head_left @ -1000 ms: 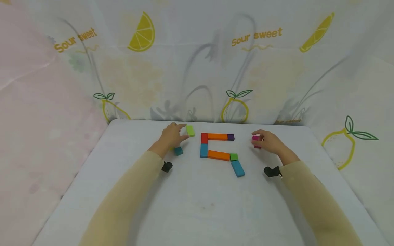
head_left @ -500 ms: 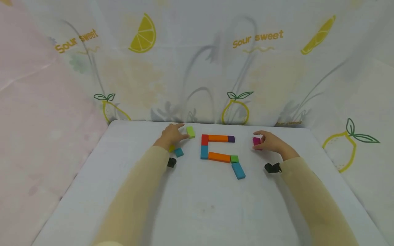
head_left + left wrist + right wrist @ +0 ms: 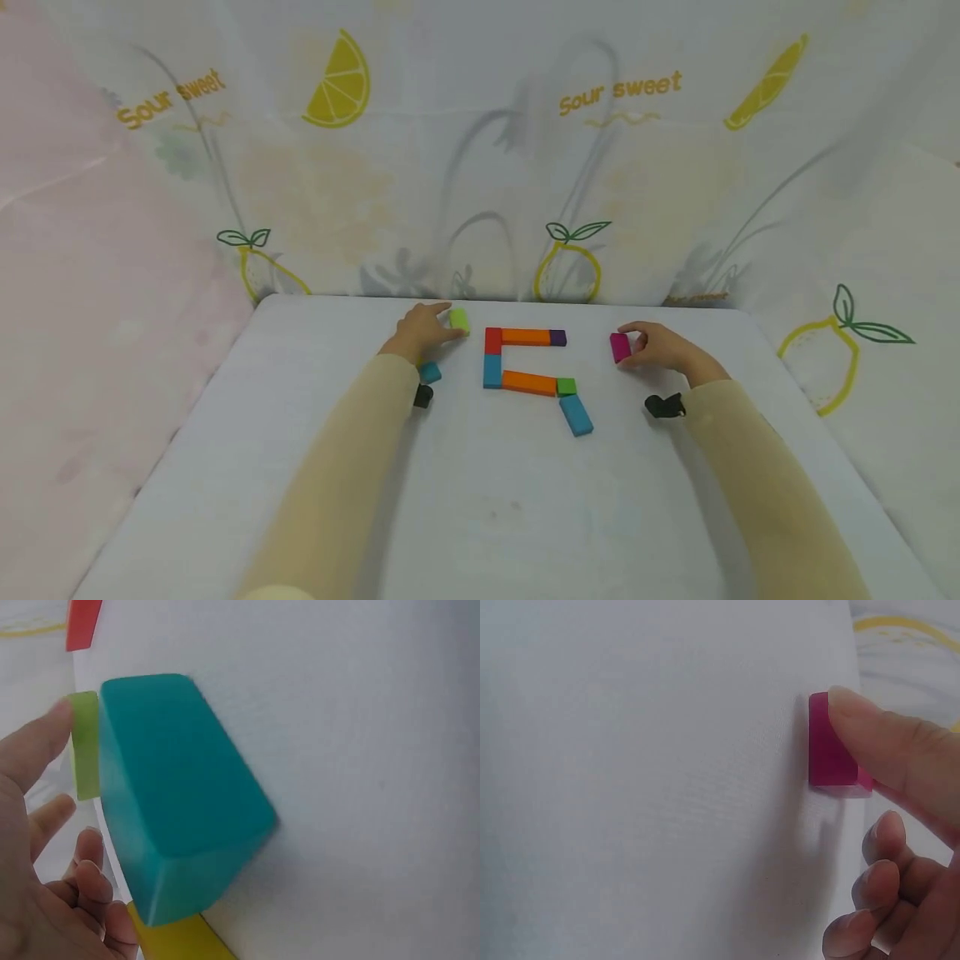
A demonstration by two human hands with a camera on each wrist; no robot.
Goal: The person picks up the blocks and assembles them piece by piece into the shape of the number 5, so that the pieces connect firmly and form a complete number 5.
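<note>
My left hand (image 3: 422,328) reaches to a lime-green block (image 3: 459,322) at the back of the table, its thumb and index finger bent about the two ends. In the left wrist view the thumb tip overlaps the lime-green block (image 3: 87,746). A teal block (image 3: 176,772) and a yellow block (image 3: 180,937) lie beneath this hand. On the right, a magenta block (image 3: 620,348) is pinched by my right hand (image 3: 656,348). The right wrist view has the thumb pressed on the magenta block (image 3: 831,754), with the other fingers curled below.
Between the hands, blocks form a bent line: a red block (image 3: 492,340), blue block (image 3: 492,372), two orange blocks (image 3: 525,337), a purple block (image 3: 558,337), a green block (image 3: 566,387) and a slanted blue block (image 3: 576,415). A lemon-print cloth (image 3: 480,167) hangs behind the white table (image 3: 495,508).
My left hand has closed in on the lime-green block, which stays where it was. The magenta block has turned in my right fingers and shows a broader face.
</note>
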